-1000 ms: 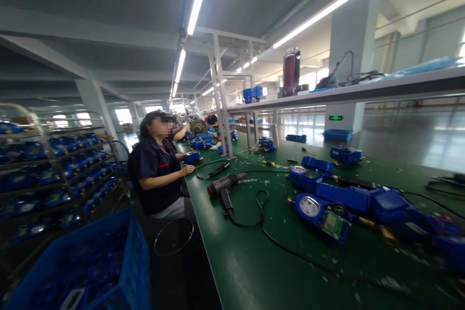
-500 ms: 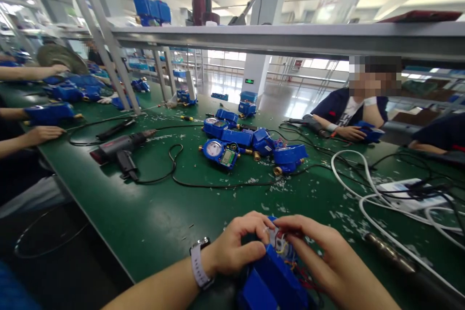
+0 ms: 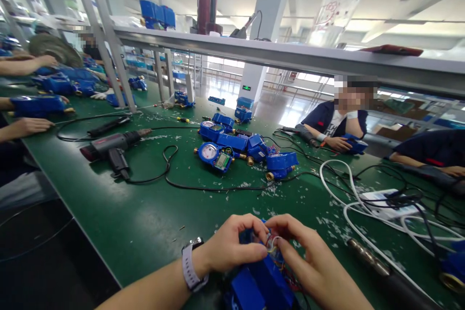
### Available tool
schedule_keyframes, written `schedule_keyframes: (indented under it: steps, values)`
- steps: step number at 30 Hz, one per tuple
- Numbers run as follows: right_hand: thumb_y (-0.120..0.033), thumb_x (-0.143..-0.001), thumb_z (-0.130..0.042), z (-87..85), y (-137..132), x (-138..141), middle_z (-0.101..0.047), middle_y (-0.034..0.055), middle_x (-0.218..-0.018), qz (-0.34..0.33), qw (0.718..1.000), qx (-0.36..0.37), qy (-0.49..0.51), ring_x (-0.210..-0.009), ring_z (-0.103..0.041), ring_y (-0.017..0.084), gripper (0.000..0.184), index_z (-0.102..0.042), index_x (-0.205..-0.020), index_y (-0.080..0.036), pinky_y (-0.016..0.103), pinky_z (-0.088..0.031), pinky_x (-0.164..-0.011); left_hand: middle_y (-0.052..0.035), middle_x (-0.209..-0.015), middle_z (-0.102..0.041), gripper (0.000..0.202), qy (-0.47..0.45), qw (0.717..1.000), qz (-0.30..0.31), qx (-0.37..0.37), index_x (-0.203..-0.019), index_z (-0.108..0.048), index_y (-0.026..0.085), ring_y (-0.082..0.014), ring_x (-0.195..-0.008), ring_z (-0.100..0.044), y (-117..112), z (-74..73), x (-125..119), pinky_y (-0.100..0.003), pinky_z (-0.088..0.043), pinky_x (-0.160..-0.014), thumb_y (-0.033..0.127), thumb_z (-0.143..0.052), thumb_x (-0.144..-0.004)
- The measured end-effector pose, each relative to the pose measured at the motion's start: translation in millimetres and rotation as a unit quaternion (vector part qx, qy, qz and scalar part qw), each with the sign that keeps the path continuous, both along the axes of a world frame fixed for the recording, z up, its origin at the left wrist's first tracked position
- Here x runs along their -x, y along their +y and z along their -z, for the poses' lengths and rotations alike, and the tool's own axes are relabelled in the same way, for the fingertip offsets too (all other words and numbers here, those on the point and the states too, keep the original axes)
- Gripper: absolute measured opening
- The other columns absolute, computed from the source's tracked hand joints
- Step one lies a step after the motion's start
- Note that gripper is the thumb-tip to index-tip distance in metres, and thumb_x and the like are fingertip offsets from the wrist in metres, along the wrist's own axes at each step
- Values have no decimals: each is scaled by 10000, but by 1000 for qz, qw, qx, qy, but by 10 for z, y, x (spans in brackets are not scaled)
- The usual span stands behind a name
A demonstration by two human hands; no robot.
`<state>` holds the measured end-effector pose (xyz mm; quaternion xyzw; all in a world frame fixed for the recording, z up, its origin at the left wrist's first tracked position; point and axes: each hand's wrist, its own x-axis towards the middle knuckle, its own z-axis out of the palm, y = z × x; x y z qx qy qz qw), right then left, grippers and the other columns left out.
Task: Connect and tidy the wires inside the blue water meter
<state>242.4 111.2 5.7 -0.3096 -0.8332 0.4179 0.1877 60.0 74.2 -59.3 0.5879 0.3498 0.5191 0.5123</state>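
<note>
Head view: the left hand [image 3: 236, 242] and right hand [image 3: 307, 249] are curling inward around thin wires [image 3: 273, 244].
Whether either is pinching a wire cannot be told. A blue meter housing [image 3: 250, 286] is sitting just beneath the hands; a heat gun [image 3: 114, 146] is lying beyond them, leftward.

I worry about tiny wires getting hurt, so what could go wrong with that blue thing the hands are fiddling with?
The thin wires might get pulled or pinched, since fingers of the left hand and right hand are right by them at the blue unit. The right arm could bump the metal-ended tool lying nearby; I can't tell if it's hot. White scraps litter the green table, so some might stick to the unit.
</note>
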Motion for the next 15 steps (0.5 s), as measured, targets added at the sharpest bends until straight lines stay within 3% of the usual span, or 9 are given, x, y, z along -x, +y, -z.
schedule_keyframes:
  steps: [5, 10, 15]
  values:
    - [-327, -967, -457, 5, -8, -7, -615, 7, -924, 11, 999, 21, 21, -817, -565, 154, 173, -549, -1049, -206, 258, -432, -741, -34, -740, -616, 108, 43, 999, -18, -2, -678, -615, 127, -150, -723, -541, 50, -168, -31, -266, -417, -712, 231, -636, -702]
    - [-349, -953, -482, 9, 16, 8, -581, 0, -829, 28, 999, 10, 15, -734, -527, 146, 185, -588, -960, -197, 242, -411, -666, -34, -711, -640, 143, 110, 992, -62, -27, -633, -625, 139, -163, -747, -553, 38, -197, -21, -275, -407, -743, 259, -635, -710]
    - [-258, -912, -499, 5, 18, 57, -583, 3, -825, 7, 1000, 12, 21, -769, -538, 155, 108, -587, -914, -196, 254, -422, -706, -8, -676, -673, 111, 142, 986, -71, -51, -612, -604, 159, -145, -686, -556, -9, -181, 41, -349, -379, -931, 235, -613, -693]
